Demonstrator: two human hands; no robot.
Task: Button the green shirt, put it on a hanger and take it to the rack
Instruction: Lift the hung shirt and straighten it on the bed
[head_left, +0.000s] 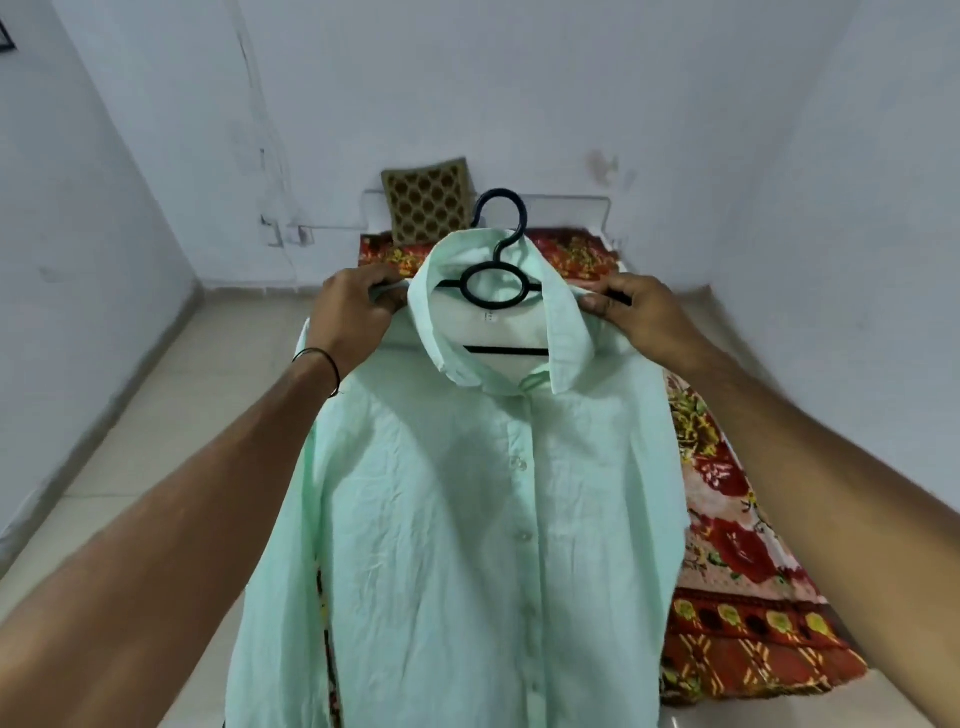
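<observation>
A pale green shirt (467, 519) hangs in front of me, buttoned down its front, with its collar standing up. A black plastic hanger (493, 283) sits inside the collar, its hook sticking out above. My left hand (353, 306) grips the shirt's left shoulder over the hanger's arm. My right hand (639, 317) pinches the right shoulder by the collar, where the hanger's end shows. The shirt is held up above a bed.
A bed with a red flowered sheet (737, 571) lies under and to the right of the shirt. A brown patterned pillow (428, 205) leans on the far wall. Pale tiled floor (171, 415) runs along the left. No rack is in view.
</observation>
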